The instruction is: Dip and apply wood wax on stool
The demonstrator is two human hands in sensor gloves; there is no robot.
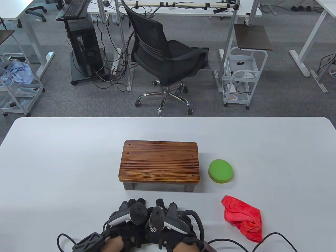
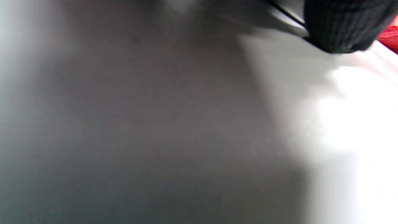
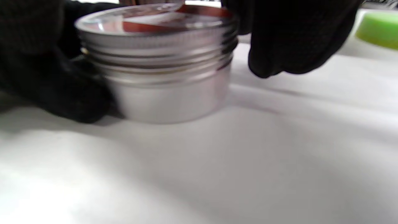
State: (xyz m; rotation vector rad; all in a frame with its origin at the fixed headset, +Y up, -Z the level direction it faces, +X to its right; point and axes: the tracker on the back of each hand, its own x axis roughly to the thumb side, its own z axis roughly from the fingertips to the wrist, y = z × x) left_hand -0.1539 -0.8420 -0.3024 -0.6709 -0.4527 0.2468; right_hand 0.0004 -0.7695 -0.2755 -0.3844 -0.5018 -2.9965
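Note:
A wooden stool (image 1: 159, 162) stands at the middle of the table. A green round sponge (image 1: 220, 171) lies right of it and also shows in the right wrist view (image 3: 377, 29). A silver wax tin (image 3: 168, 93) with a bare screw thread stands on the table. Its lid (image 3: 155, 21) sits loose on top. My left hand (image 1: 128, 210) grips the tin's side, seen as a black glove (image 3: 62, 87). My right hand (image 1: 165, 210) holds the lid's edge with its fingers (image 3: 279, 40). In the table view the hands hide the tin.
A crumpled red cloth (image 1: 242, 218) lies at the front right, and its edge shows in the left wrist view (image 2: 390, 35). Glove cables run along the table's front edge (image 1: 262, 237). The left wrist view is mostly blurred white table (image 2: 342, 124).

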